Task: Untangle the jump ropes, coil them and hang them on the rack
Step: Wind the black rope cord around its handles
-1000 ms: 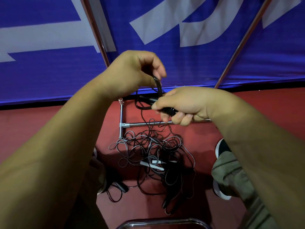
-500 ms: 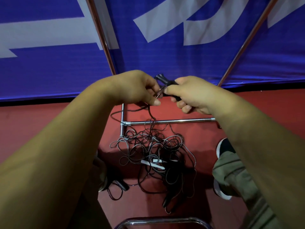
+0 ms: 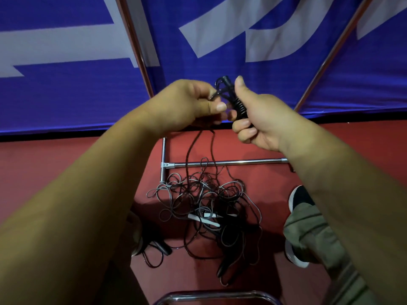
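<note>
- Blue banner (image 3: 66,95): hanging behind the work area with two slanted poles in front of it. No coiled rope is showing on anything in view.
- Loose black handle (image 3: 164,248): lying on the red floor at the left edge of the heap, its cord looping away beside it. It is waiting its turn.
- Left hand (image 3: 185,104): raised in front of the banner, fingers curled, thumb and fingertips pinching a thin black cord (image 3: 189,150) close to the handle. Two strands are dropping from this hand down into the heap.
- Tangled jump ropes (image 3: 204,201): lying in one knotted mass of black and grey cords on the floor, between the person's feet. White handles (image 3: 207,221) are buried near the middle. Most of the untangling looks to be ahead.
- Black ribbed handle (image 3: 239,104): standing upright in the right fist, lifted well above the heap. Whether one handle or a pair is held there, I cannot tell.
- Right hand (image 3: 264,119): wrapping the handle firmly, thumb pointing up along it.
- Rack (image 3: 242,162): its chrome bar is lying low behind the heap, with nothing hanging on it.
- Judgement: one rope is only being started; freeing, coiling and hanging are all remaining.
</note>
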Demonstrator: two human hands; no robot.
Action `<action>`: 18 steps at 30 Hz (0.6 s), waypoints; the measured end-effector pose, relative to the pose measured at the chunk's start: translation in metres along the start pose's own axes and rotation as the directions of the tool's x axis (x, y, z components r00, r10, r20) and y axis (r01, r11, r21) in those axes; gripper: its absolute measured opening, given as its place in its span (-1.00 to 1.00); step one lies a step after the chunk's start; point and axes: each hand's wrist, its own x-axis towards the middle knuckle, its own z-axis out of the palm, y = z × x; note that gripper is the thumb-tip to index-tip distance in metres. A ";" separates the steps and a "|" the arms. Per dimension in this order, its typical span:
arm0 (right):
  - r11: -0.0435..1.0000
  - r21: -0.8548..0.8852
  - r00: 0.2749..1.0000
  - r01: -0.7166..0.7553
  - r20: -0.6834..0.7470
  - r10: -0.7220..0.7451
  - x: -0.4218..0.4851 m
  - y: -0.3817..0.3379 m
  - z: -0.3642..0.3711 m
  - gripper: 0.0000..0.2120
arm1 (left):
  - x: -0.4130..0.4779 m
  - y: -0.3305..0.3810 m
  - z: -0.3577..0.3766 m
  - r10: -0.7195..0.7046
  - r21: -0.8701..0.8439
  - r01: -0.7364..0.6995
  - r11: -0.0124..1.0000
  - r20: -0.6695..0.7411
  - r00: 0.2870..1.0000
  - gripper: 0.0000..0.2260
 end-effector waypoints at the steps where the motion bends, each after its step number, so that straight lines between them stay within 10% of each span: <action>1: 1.000 0.020 1.000 0.002 -0.006 -0.002 0.000 -0.001 -0.001 -0.46 | 0.000 0.000 -0.002 0.015 -0.082 -0.011 0.997 0.044 0.999 -0.80; 7: 0.997 0.082 1.000 -0.003 -0.012 0.004 -0.002 -0.004 -0.010 -0.50 | 0.003 -0.005 -0.005 0.064 -0.420 0.000 0.907 0.138 0.988 -0.63; 18: 0.998 -0.040 0.999 0.046 0.009 -0.046 -0.017 -0.012 -0.012 -0.69 | 0.003 -0.008 -0.014 0.020 0.250 -0.047 0.967 0.109 0.994 -0.78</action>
